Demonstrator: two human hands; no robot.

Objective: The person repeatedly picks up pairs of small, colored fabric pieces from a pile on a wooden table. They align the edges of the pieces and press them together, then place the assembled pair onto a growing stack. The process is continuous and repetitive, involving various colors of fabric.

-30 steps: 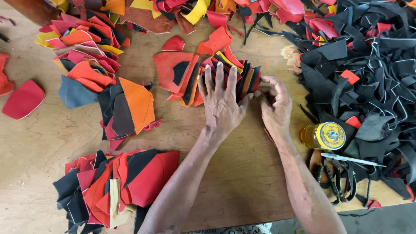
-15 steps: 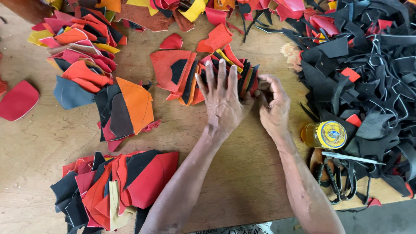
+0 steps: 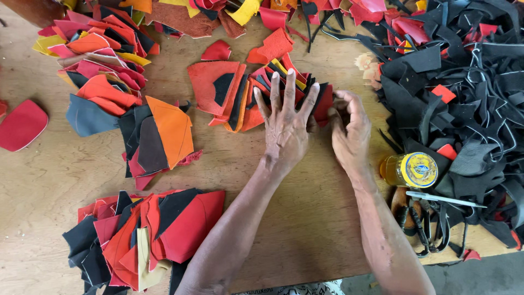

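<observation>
Left hand (image 3: 286, 128) unmoved, spread on leather stack (image 3: 284, 87), right hand (image 3: 349, 134) pinching its edge, jar (image 3: 410, 170) near.

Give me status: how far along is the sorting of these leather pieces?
Done, by the look of it: three grouped stacks lie on the table, upper left, middle and lower left. In hand: left hand presses flat on a fanned stack while right hand pinches its edge. Left: the big black scrap heap and the mixed pile along the top edge look unsorted.
</observation>
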